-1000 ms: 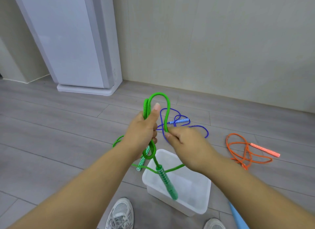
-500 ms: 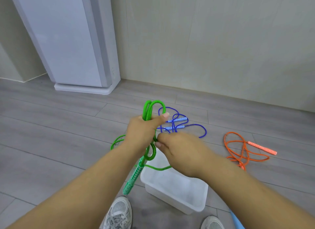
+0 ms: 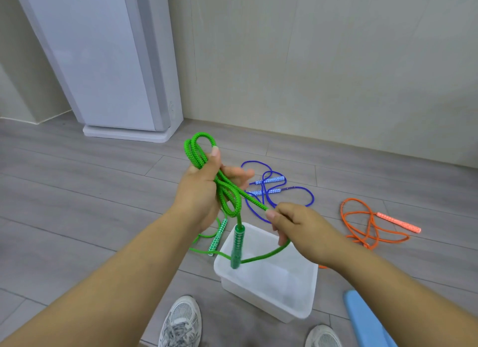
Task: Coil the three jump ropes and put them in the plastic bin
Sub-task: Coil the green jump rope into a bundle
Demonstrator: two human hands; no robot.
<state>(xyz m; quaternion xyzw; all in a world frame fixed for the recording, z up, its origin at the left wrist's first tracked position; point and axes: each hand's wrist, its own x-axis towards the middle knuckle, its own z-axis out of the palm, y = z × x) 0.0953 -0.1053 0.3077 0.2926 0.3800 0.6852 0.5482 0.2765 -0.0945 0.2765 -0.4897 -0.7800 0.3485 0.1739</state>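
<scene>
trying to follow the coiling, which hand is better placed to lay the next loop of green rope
Right, probably. The right hand pinches the free strand of the green rope, ready to bring it over; the left hand is full, gripping the gathered loops.

I note a braided, matt green rope, a translucent smooth plastic bin, and matt wood-grain flooring.

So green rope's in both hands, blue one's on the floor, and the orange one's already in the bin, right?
No. The head view shows the orange rope lying on the floor, right of the plastic bin, not in it. The rest is right.
</scene>
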